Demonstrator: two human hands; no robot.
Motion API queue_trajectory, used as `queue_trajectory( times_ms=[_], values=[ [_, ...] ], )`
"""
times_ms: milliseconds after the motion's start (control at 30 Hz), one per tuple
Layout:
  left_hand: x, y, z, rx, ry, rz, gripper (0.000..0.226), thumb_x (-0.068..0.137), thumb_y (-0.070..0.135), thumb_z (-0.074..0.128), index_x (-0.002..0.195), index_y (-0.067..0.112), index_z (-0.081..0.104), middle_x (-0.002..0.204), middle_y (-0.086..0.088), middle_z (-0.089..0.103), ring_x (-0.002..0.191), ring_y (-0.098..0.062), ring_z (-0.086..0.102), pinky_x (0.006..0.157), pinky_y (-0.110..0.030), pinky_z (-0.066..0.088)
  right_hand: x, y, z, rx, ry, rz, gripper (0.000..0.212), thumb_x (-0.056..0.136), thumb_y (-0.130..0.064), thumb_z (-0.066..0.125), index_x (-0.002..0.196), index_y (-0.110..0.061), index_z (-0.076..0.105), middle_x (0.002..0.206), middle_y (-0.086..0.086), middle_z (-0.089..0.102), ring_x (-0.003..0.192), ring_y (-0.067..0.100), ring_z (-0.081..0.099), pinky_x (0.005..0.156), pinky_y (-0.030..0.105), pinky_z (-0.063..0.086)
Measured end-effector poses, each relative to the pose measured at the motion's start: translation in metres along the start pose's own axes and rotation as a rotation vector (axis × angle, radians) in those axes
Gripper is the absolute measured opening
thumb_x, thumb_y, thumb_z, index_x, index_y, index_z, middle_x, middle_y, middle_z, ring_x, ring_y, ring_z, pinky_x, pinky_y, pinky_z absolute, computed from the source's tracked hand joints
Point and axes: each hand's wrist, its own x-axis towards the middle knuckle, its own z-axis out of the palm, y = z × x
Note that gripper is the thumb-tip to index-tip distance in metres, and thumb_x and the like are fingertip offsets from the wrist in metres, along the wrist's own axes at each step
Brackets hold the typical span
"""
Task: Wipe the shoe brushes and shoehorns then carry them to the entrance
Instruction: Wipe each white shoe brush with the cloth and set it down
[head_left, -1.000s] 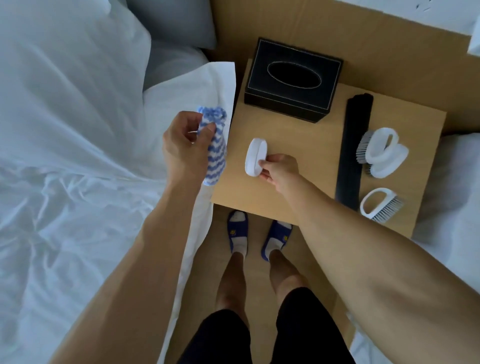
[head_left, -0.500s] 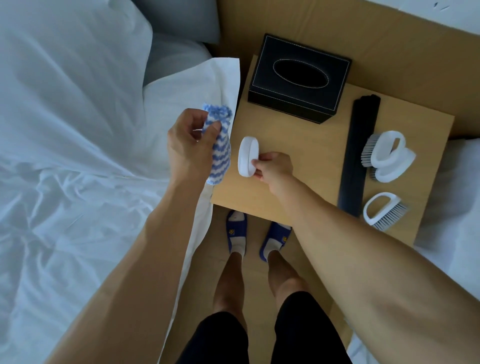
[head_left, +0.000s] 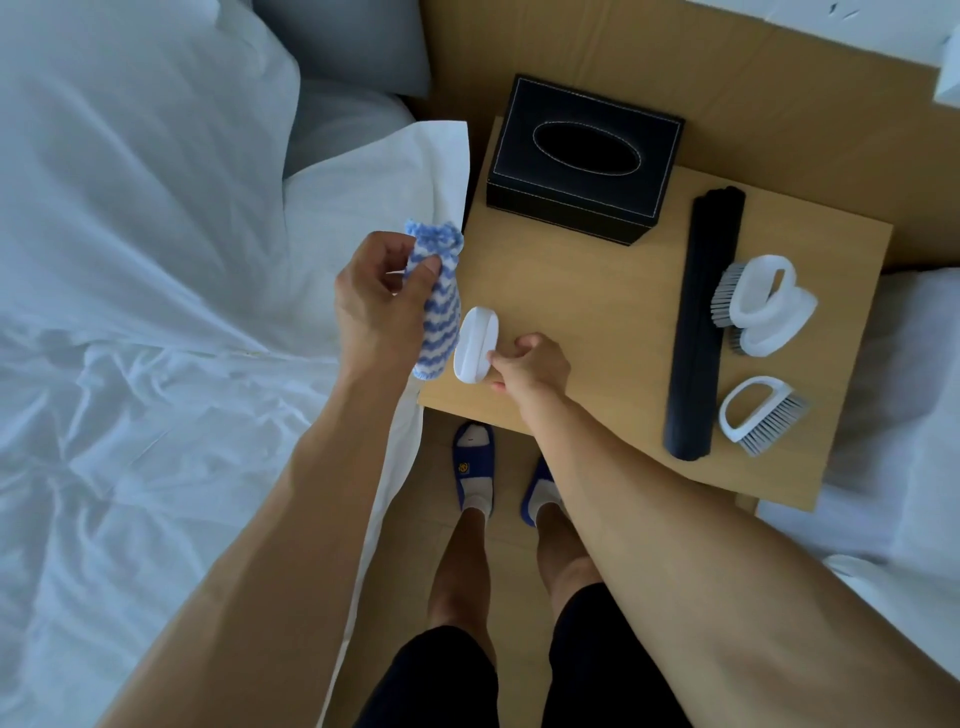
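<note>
1. Landmark: the black tissue box (head_left: 584, 161) stands at the far edge of the wooden bedside table (head_left: 587, 322).
2. My left hand (head_left: 376, 306) is clenched around a blue-and-white striped cloth (head_left: 434, 306). Thumb and fingers pinch its upper part; the rest hangs down. This hand is on the near-left side of the tissue box, over the left edge of the table.
3. My right hand (head_left: 530, 364) grasps a white shoe brush (head_left: 475, 352) with curled fingers. The brush stands on edge, on the near side of the tissue box, close to the near-left corner of the table. I cannot tell whether it touches the tabletop.
4. The cloth and the held brush are just beside each other; I cannot tell whether they touch.
5. A stack of long black shoehorns (head_left: 701, 322) lies flat, to the right of the tissue box and running toward me.
6. 2 white brushes (head_left: 763, 304) lie stacked against each other, right of the shoehorns as seen from the tissue box.
7. 1 more white brush (head_left: 761, 413) with grey bristles lies nearer to me than that pair.
8. White bedding (head_left: 156, 312) lies to the left of the tissue box.
9. My blue slippers (head_left: 472, 462) are on the floor, on the near side of the tissue box, past the table edge.
</note>
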Motion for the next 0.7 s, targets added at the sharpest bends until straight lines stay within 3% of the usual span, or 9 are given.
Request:
queue_trajectory(
  times_ms=[100, 200, 300, 367, 433, 533, 633, 700],
  values=[
    [-0.004, 0.005, 0.004, 0.003, -0.022, 0.020, 0.012, 0.090, 0.029, 0.066, 0.096, 0.020, 0.064, 0.091, 0.006, 0.069, 0.086, -0.015, 0.069, 0.078, -0.045, 0.059, 0.000, 0.002, -0.017, 0.017, 0.025, -0.037, 0.044, 0.087, -0.021, 0.077, 0.126, -0.010, 0.059, 0.089, -0.004, 0.056, 0.063, 0.013, 0.064, 0.079, 0.040, 0.063],
    [-0.009, 0.014, 0.011, -0.004, -0.044, 0.036, 0.011, 0.091, 0.031, 0.064, 0.097, 0.022, 0.063, 0.091, 0.010, 0.068, 0.087, -0.011, 0.068, 0.079, -0.043, 0.060, -0.002, 0.007, -0.045, -0.005, 0.096, -0.095, 0.044, 0.089, -0.022, 0.075, 0.128, -0.011, 0.059, 0.098, -0.001, 0.060, 0.095, 0.025, 0.070, 0.089, 0.042, 0.059],
    [-0.015, 0.024, 0.024, -0.025, -0.080, 0.059, 0.014, 0.091, 0.032, 0.064, 0.099, 0.020, 0.063, 0.093, 0.006, 0.068, 0.089, -0.014, 0.068, 0.080, -0.045, 0.060, -0.005, 0.013, -0.086, -0.077, 0.240, -0.165, 0.038, 0.090, -0.023, 0.073, 0.124, -0.012, 0.061, 0.098, -0.001, 0.061, 0.096, 0.020, 0.066, 0.072, 0.029, 0.057],
    [-0.019, 0.030, 0.036, -0.036, -0.109, 0.082, 0.017, 0.092, 0.031, 0.063, 0.100, 0.017, 0.063, 0.094, 0.005, 0.068, 0.089, -0.014, 0.068, 0.079, -0.043, 0.060, -0.007, 0.019, -0.118, -0.135, 0.352, -0.212, 0.030, 0.091, -0.021, 0.072, 0.117, -0.012, 0.062, 0.098, 0.002, 0.063, 0.090, 0.019, 0.063, 0.059, 0.018, 0.040],
    [-0.025, 0.036, 0.050, -0.056, -0.130, 0.107, 0.013, 0.091, 0.030, 0.064, 0.096, 0.017, 0.062, 0.085, 0.016, 0.066, 0.082, -0.003, 0.066, 0.072, -0.031, 0.059, -0.008, 0.026, -0.152, -0.174, 0.468, -0.231, 0.025, 0.090, -0.017, 0.070, 0.112, -0.011, 0.061, 0.106, 0.010, 0.064, 0.090, 0.023, 0.062, 0.064, 0.023, 0.038],
    [-0.035, 0.045, 0.069, -0.071, -0.168, 0.138, 0.007, 0.090, 0.029, 0.065, 0.087, 0.030, 0.059, 0.074, 0.025, 0.063, 0.071, 0.007, 0.062, 0.062, -0.015, 0.050, -0.007, 0.040, -0.200, -0.300, 0.646, -0.150, 0.038, 0.087, -0.022, 0.072, 0.120, -0.014, 0.055, 0.120, 0.012, 0.056, 0.102, 0.029, 0.059, 0.074, 0.037, 0.045],
    [-0.047, 0.052, 0.083, -0.090, -0.254, 0.122, 0.014, 0.090, 0.033, 0.065, 0.083, 0.043, 0.058, 0.081, 0.018, 0.067, 0.078, 0.002, 0.067, 0.070, -0.028, 0.058, -0.002, 0.059, -0.234, -0.445, 0.752, 0.014, 0.062, 0.083, -0.030, 0.074, 0.136, -0.022, 0.044, 0.130, 0.016, 0.046, 0.114, 0.036, 0.052, 0.091, 0.043, 0.045],
    [-0.054, 0.055, 0.090, -0.068, -0.303, 0.133, 0.014, 0.090, 0.035, 0.064, 0.083, 0.046, 0.059, 0.084, 0.020, 0.068, 0.080, 0.001, 0.068, 0.072, -0.035, 0.061, 0.003, 0.068, -0.245, -0.490, 0.765, 0.093, 0.067, 0.082, -0.037, 0.074, 0.140, -0.025, 0.042, 0.134, 0.018, 0.045, 0.118, 0.039, 0.048, 0.097, 0.046, 0.041]
  ],
)
